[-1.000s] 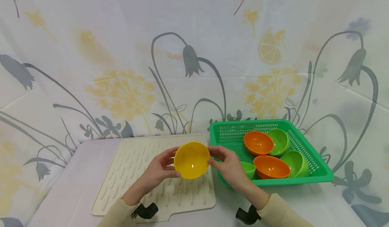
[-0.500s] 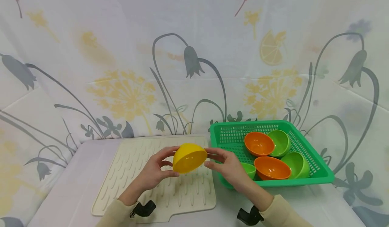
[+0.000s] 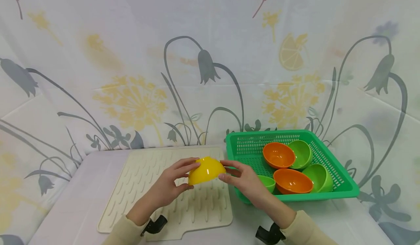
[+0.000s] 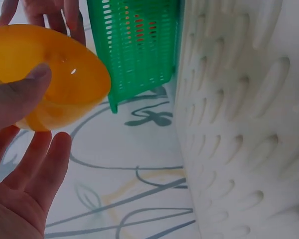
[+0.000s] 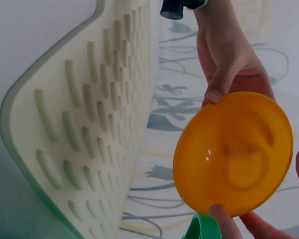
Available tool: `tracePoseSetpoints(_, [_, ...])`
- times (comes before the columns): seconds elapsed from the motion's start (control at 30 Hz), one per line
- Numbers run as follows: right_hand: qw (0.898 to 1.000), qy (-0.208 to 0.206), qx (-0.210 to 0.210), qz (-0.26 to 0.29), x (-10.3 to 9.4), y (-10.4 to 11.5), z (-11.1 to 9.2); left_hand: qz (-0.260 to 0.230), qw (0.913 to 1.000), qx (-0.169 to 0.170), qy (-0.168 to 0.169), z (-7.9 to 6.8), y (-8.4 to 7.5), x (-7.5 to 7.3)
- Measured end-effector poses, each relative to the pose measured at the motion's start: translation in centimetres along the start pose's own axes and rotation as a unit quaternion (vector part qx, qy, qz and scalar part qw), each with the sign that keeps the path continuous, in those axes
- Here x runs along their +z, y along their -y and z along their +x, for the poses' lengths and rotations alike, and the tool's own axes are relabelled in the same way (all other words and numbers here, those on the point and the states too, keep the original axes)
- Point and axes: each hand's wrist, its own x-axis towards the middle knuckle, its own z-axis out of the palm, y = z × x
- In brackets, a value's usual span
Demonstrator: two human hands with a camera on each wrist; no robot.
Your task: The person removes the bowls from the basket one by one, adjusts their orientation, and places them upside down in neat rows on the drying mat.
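Observation:
A yellow bowl (image 3: 208,170) is held between both hands above the cream ribbed mat (image 3: 188,208). It is tipped over, its rounded outside upward and its rim slanting down. At its left side my left hand (image 3: 172,181) pinches the rim; in the left wrist view the thumb lies over the inside of the bowl (image 4: 77,57). My right hand (image 3: 244,181) grips the opposite side by the rim. Seen from the right wrist, the bowl's hollow inside (image 5: 239,134) faces the camera, and a right fingertip reaches over its lower edge. Some fingers are hidden behind it.
To the right, a green plastic basket (image 3: 244,148) holds orange bowls (image 3: 293,181) and light green bowls (image 3: 317,177). The basket stands close to the mat's right edge. A flower-patterned cloth (image 3: 210,102) hangs behind the table.
The yellow bowl has turned over: its inside faced me a second ago, and now its outside does. Both hands have tilted with it, staying over the mat.

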Motion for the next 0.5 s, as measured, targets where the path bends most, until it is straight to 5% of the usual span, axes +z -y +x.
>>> tracePoseSetpoints(0.3, [1.0, 0.011, 0.005, 0.019, 0.28, 0.26, -0.1, 0.028, 0.9972, 0.068, -0.008, 0.16, -0.33, 0.03])
tracePoseSetpoints(0.5, [0.999, 0.027, 0.005, 0.032, 0.49, 0.34, -0.04, 0.024, 0.9988, 0.038, -0.019, -0.1, -0.42, 0.05])
